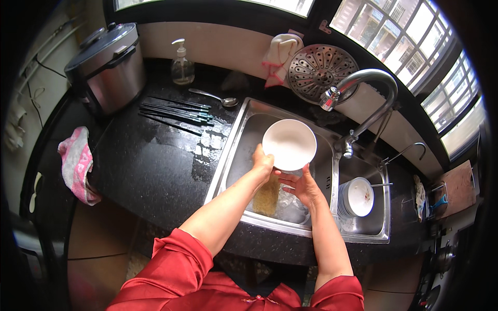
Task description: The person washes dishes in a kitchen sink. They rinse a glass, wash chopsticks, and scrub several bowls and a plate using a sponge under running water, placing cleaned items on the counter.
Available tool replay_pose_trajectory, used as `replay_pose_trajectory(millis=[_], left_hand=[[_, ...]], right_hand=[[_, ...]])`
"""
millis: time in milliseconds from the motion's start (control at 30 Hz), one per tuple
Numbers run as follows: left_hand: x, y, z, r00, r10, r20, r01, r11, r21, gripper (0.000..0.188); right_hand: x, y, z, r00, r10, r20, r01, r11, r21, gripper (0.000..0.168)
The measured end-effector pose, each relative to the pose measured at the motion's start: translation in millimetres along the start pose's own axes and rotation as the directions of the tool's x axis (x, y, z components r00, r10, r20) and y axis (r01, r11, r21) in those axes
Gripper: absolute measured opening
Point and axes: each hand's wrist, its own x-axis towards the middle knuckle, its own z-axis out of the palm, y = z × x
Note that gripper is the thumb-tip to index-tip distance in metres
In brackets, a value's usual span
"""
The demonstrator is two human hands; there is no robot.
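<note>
A white bowl (290,144) is held over the larger basin of the steel sink (241,134), its inside facing me. My left hand (264,160) grips its left edge, thumb at the rim. Against the bowl's near right edge rests the thumb of my right hand (303,186); the fingers are spread below the rim. A yellowish-brown scouring cloth or sponge (266,196) lies below on the basin floor, partly behind my forearm. Stacked white dishes (360,197) stand tilted in the smaller basin at the right.
The chrome faucet (383,85) arches over the sink's back right. Several dark chopsticks (177,112) and a metal spoon (218,97) lie on the wet black counter. Behind them stand a soap pump bottle (182,66) and an electric cooker (107,70). A perforated steel steamer plate (323,74) leans against the wall.
</note>
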Motion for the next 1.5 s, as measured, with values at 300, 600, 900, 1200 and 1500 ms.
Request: replay_pose_trajectory(millis=[300, 600, 900, 1200, 1500], left_hand=[[3.6, -8.4, 2.9, 0.973, -0.179, 0.145, 0.136, 0.953, 0.269, 0.041], [24.5, -24.3, -7.8, 0.993, -0.059, 0.106, -0.008, 0.839, 0.544, 0.052], [16.3, -12.4, -7.1, 0.997, -0.019, 0.079, -0.034, 0.783, 0.621, 0.056], [-3.9, 2.2, -0.9, 0.981, -0.075, 0.179, 0.006, 0.934, 0.358, 0.063], [20.4, -15.5, -2.8, 0.991, -0.073, 0.114, 0.061, 0.992, 0.111, 0.042]], right_hand=[[32.3, 11.9, -26.0, 0.932, 0.096, -0.35, -0.029, 0.981, 0.191, 0.031], [27.9, 20.6, -46.8, 0.709, -0.142, -0.69, -0.085, 0.955, -0.284, 0.038], [36.8, 41.0, -53.4, 0.774, 0.2, -0.601, -0.322, 0.941, -0.102, 0.028], [37.1, 22.3, -37.3, 0.924, 0.175, -0.339, -0.094, 0.966, 0.24, 0.038], [24.5, -4.2, -4.0, 0.79, -0.412, -0.454, 0.307, 0.907, -0.289, 0.039]])
